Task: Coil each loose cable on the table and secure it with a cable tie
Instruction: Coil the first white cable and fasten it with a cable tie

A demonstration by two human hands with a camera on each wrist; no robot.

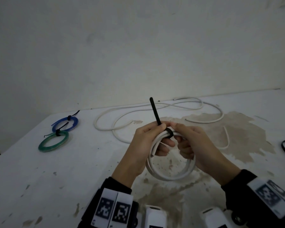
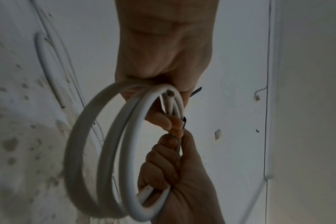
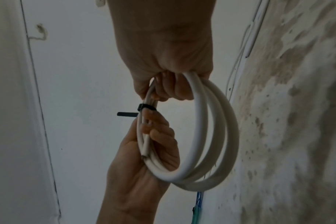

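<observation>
The coiled white cable is held above the table by the left hand and right hand, both curled round its turns beside the black cable tie, and it is judged light but stiff and springy, probably best gripped there.

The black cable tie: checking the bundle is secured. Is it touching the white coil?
Touching. The right wrist view shows the black cable tie wrapped around the white coil's gathered strands.
</observation>
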